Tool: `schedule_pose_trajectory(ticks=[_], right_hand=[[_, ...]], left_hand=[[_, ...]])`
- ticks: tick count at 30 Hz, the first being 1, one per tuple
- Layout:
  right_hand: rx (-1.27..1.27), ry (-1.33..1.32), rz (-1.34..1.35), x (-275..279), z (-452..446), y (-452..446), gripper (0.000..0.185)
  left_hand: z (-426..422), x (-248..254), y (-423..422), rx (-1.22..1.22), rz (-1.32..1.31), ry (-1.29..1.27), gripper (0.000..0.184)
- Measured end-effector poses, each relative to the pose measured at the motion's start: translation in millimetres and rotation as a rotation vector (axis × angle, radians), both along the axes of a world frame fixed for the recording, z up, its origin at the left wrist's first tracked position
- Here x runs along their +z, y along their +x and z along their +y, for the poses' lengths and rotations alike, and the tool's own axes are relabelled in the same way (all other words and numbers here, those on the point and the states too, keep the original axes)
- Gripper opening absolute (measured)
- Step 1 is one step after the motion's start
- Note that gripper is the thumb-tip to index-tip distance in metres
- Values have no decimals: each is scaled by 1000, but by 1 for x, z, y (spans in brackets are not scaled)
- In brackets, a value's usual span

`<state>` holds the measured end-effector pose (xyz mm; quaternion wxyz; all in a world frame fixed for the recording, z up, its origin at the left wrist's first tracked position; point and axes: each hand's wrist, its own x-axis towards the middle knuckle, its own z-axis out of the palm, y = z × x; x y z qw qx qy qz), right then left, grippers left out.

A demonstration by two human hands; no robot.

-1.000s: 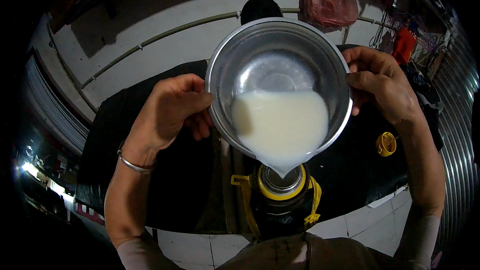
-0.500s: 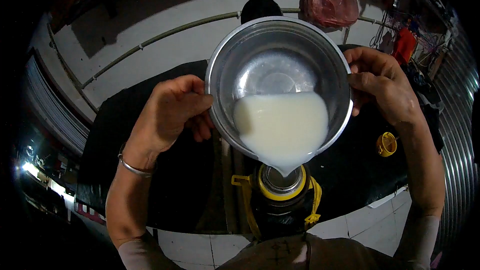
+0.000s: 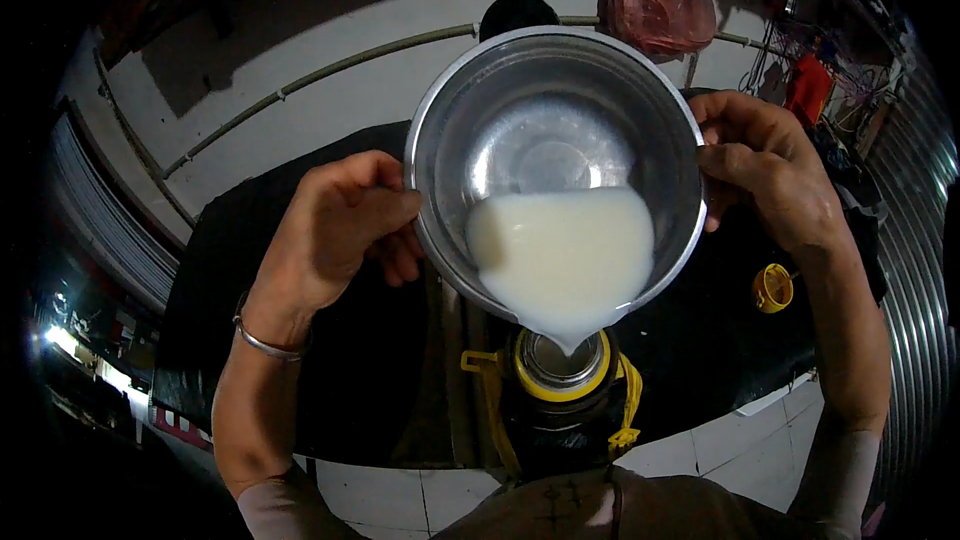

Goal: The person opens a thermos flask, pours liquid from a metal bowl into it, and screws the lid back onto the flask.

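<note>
A steel bowl [image 3: 470,105] is tilted toward me, holding a creamy white liquid [image 3: 565,250] that looks like milk. The liquid runs over the near rim in a pointed stream, down to the open mouth of a flask [image 3: 562,386] with a yellow collar and yellow strap. My left hand [image 3: 345,225] pinches the bowl's left rim between thumb and fingers. On the opposite side, my right hand [image 3: 765,165] grips the right rim the same way. The flask stands upright right below the bowl's lip; the bowl partly hides the far edge of its mouth.
On the black tabletop [image 3: 350,370], a small yellow cap or cup [image 3: 773,288] lies near my right forearm. A pinkish plastic bag [image 3: 662,10] hangs at the back wall, beside a round black object [image 3: 517,13]. Corrugated metal [image 3: 915,270] rises at the right.
The bowl has shifted slightly left and its far rim is a little higher. Pouring continues, with both hands on the rim. The flask is nearly unmoved in view.
</note>
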<state>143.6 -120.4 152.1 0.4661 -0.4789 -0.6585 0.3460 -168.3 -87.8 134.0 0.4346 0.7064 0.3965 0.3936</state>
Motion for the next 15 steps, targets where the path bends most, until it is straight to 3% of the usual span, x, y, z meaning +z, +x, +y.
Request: schedule_pose_trajectory(ticks=[7, 10, 13, 15], right_hand=[[-2, 12, 20, -3, 1, 1, 22], [-8, 46, 10, -5, 3, 2, 33], [-8, 59, 12, -3, 1, 0, 33], [21, 32, 14, -1, -2, 1, 23]], left_hand=[[-1, 0, -2, 19, 25, 20, 13], [-3, 1, -3, -31, -18, 38, 14], [-6, -1, -3, -80, -53, 112, 14], [-6, -1, -3, -114, -78, 176, 14]])
